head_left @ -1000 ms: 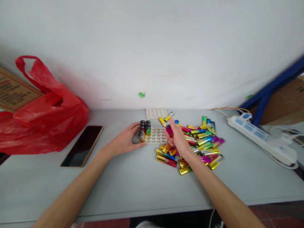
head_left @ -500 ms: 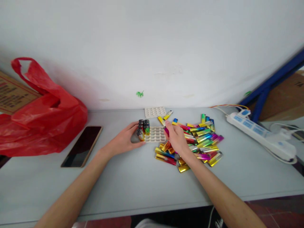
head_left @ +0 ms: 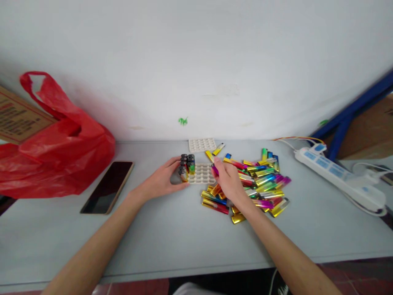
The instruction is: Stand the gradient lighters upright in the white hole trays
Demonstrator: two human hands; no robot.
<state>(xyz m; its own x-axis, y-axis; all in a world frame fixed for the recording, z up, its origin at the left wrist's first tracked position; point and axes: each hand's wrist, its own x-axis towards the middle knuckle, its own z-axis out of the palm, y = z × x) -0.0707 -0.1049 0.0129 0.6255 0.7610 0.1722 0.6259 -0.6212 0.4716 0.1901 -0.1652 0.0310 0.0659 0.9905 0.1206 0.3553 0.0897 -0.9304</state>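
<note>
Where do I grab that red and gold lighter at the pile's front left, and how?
Pinch the red and gold lighter across its middle, thumb and finger on the long sides, probably best from above and in front. It lies flat and narrow, with bare table before it and other lighters close behind.

At frame left, a box [head_left: 23,116] is sitting behind a bag [head_left: 61,153], a phone [head_left: 107,187] lying right of both. At centre, standing lighters [head_left: 191,164] are occupying the left end of the front tray [head_left: 202,175], the rear tray [head_left: 202,145] lying behind. Loose lighters [head_left: 266,178] are lying between front tray and power strip [head_left: 334,167].
</note>
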